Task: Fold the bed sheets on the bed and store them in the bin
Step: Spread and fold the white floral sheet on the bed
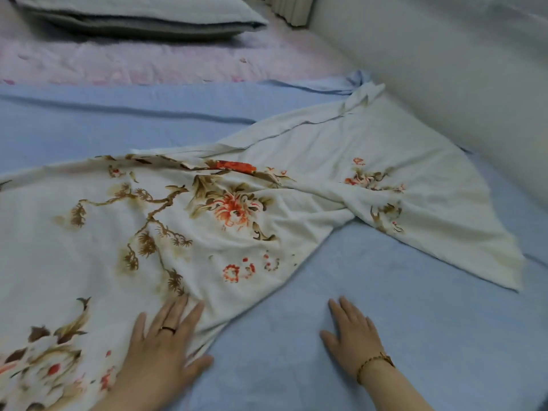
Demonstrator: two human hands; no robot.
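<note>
A white sheet with orange flowers and brown branches [207, 221] lies crumpled and partly twisted across the bed, from the lower left to a pointed corner at the upper right. Under it is a flat light-blue sheet [370, 307] covering the mattress. My left hand [166, 342], wearing a dark ring, lies flat with spread fingers on the near edge of the flowered sheet. My right hand [353, 336], with a beaded bracelet at the wrist, rests flat on the bare blue sheet, apart from the flowered one. No bin is in view.
A pink fuzzy blanket [148, 60] covers the far part of the bed, with a grey-white pillow [133, 16] on it. A white wall [444, 69] runs along the right side of the bed.
</note>
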